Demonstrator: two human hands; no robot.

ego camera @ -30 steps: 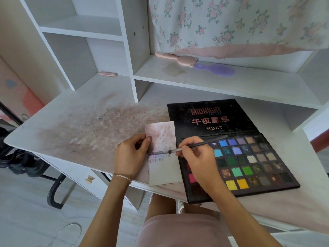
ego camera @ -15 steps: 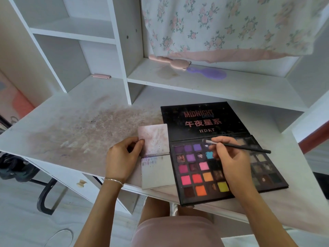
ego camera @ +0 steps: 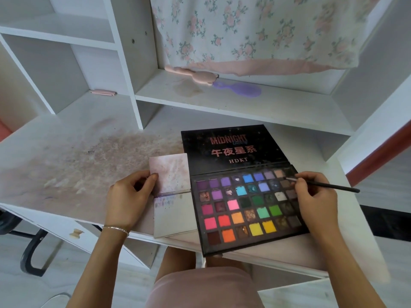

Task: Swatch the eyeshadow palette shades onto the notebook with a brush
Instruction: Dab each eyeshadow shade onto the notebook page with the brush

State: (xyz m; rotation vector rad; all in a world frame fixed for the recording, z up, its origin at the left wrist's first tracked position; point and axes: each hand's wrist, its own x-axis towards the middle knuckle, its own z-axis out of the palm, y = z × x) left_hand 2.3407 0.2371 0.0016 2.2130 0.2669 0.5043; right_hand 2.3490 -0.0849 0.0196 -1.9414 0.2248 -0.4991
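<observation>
pink comb (ego camera: 192, 75), purple hairbrush (ego camera: 240, 90), stained desk (ego camera: 73, 161)

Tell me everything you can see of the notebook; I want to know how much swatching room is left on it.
The notebook is small, lies open flat on the desk, its right edge against the eyeshadow palette. The far page is smudged with pinkish powder and dark specks. The near page is pale, with a short band of faint purple and pink swatches just below the fold; the rest looks unmarked. Its near corner overhangs the desk edge. The left hand holds the far page's left edge, thumb on top.
</observation>
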